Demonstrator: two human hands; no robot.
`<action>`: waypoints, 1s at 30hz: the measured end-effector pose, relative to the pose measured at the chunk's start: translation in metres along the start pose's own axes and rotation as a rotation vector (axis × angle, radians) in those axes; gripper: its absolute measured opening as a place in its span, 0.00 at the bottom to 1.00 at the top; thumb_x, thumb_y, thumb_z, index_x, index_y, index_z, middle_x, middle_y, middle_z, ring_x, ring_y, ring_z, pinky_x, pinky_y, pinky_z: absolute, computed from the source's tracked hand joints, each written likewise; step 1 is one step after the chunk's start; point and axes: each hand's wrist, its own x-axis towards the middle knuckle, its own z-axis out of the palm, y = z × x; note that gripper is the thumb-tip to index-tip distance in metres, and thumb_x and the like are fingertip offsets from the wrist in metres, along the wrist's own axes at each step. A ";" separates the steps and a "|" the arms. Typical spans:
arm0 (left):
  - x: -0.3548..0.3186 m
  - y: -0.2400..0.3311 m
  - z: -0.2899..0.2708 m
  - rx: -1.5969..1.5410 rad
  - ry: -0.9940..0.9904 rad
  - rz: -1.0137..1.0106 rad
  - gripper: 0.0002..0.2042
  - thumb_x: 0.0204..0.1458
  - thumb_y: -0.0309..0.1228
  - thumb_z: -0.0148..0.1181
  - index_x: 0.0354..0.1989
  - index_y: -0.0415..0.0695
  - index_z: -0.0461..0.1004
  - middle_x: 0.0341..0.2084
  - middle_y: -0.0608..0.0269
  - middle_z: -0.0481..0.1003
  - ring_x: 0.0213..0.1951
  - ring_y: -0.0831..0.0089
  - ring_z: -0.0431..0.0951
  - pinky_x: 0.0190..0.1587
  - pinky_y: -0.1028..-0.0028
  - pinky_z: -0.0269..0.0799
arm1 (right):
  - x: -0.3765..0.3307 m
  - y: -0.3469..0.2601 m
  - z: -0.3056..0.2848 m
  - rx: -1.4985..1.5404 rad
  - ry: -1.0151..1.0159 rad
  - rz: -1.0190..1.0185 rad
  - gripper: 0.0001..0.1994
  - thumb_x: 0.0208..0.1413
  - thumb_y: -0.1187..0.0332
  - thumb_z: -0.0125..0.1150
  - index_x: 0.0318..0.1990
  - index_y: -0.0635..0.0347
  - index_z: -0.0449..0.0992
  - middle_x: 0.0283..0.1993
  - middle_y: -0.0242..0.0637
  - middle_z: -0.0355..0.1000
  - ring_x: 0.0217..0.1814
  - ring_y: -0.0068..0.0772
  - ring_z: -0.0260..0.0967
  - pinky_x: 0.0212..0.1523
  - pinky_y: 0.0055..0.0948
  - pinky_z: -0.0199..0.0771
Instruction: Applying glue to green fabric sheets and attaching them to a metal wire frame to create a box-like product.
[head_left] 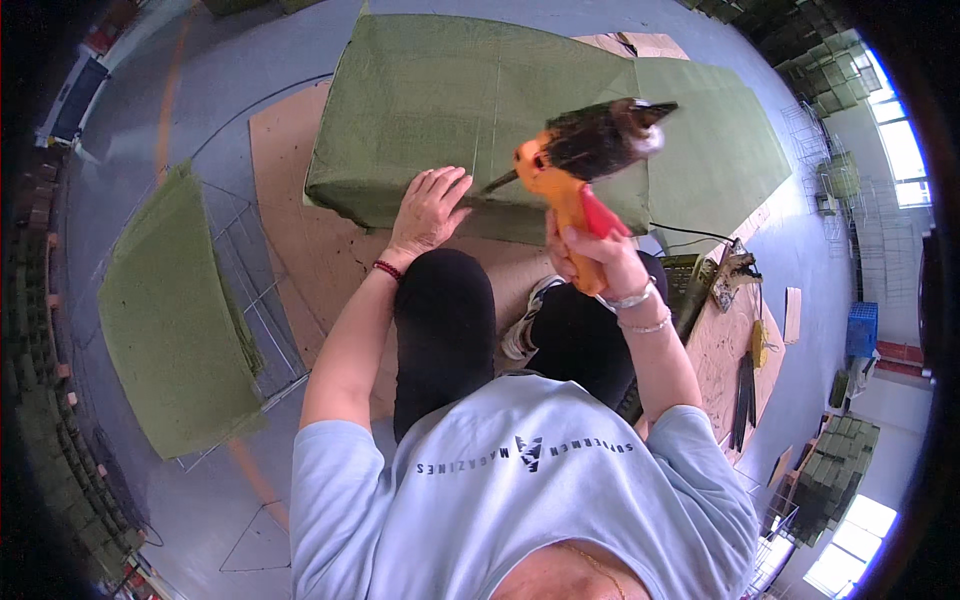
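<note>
A large block covered in green cloth [420, 110] lies in front of my knees. My left hand [432, 208] rests on its near edge, fingers stretched out over the cloth and holding nothing. My right hand [608, 262] is wrapped round the handle of an orange glue gun [566, 190] with a red trigger. Its dark, stained front end points up and to the right, over the block. From the gun's back a dark glue stick [500, 182] sticks out toward my left hand. The gun looks slightly blurred.
Cardboard [285, 150] lies under the block. More green cloth [715, 140] spreads to the right. At left, a green cloth panel [170, 320] leans on a wire frame [250, 250]. A stained glue-gun stand [735, 275] and black sticks [743, 400] lie on cardboard at right, near a cable [690, 230].
</note>
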 end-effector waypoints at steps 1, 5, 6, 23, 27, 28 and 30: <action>0.000 0.000 0.000 0.002 -0.004 0.001 0.26 0.43 0.33 0.67 0.53 0.45 0.69 0.53 0.61 0.67 0.56 0.63 0.65 0.60 0.63 0.59 | 0.000 0.000 0.000 -0.027 0.005 0.037 0.12 0.51 0.69 0.60 0.40 0.65 0.67 0.22 0.31 0.64 0.19 0.22 0.60 0.21 0.21 0.59; 0.000 0.000 0.000 -0.019 -0.008 -0.007 0.26 0.43 0.34 0.66 0.54 0.45 0.69 0.53 0.60 0.67 0.57 0.63 0.65 0.60 0.63 0.59 | 0.000 0.000 0.000 -0.004 -0.015 -0.022 0.12 0.52 0.69 0.60 0.40 0.65 0.67 0.22 0.31 0.64 0.19 0.22 0.60 0.22 0.21 0.59; 0.000 0.000 0.000 -0.016 -0.008 -0.007 0.26 0.43 0.34 0.66 0.54 0.45 0.68 0.53 0.60 0.67 0.57 0.63 0.65 0.60 0.63 0.59 | 0.000 0.000 0.001 0.002 -0.029 -0.033 0.12 0.52 0.69 0.60 0.40 0.65 0.67 0.22 0.31 0.64 0.19 0.22 0.60 0.22 0.21 0.59; -0.001 0.001 0.000 -0.005 -0.010 -0.012 0.27 0.44 0.34 0.66 0.55 0.46 0.68 0.53 0.61 0.67 0.57 0.63 0.65 0.61 0.62 0.58 | -0.014 -0.005 -0.012 0.090 0.039 -0.139 0.16 0.50 0.68 0.62 0.44 0.65 0.68 0.28 0.33 0.66 0.21 0.23 0.62 0.21 0.22 0.63; -0.001 0.000 -0.001 0.001 -0.028 -0.009 0.27 0.44 0.34 0.66 0.56 0.45 0.68 0.54 0.61 0.67 0.58 0.63 0.65 0.62 0.62 0.58 | -0.060 -0.033 -0.059 -0.023 0.330 -0.391 0.28 0.45 0.60 0.66 0.52 0.62 0.62 0.34 0.32 0.62 0.27 0.21 0.61 0.24 0.20 0.67; -0.001 0.000 -0.002 0.000 -0.037 -0.005 0.28 0.44 0.34 0.66 0.56 0.45 0.68 0.54 0.61 0.67 0.58 0.63 0.65 0.62 0.62 0.58 | -0.074 -0.041 -0.076 0.133 0.261 -0.449 0.25 0.48 0.69 0.61 0.55 0.63 0.63 0.39 0.36 0.67 0.31 0.24 0.65 0.27 0.21 0.68; -0.001 0.001 -0.006 -0.002 -0.028 -0.003 0.29 0.44 0.34 0.66 0.57 0.44 0.67 0.55 0.60 0.67 0.58 0.63 0.65 0.62 0.62 0.58 | -0.110 -0.054 -0.112 -0.015 0.513 -0.601 0.18 0.57 0.68 0.57 0.53 0.64 0.65 0.36 0.35 0.67 0.30 0.22 0.65 0.28 0.20 0.67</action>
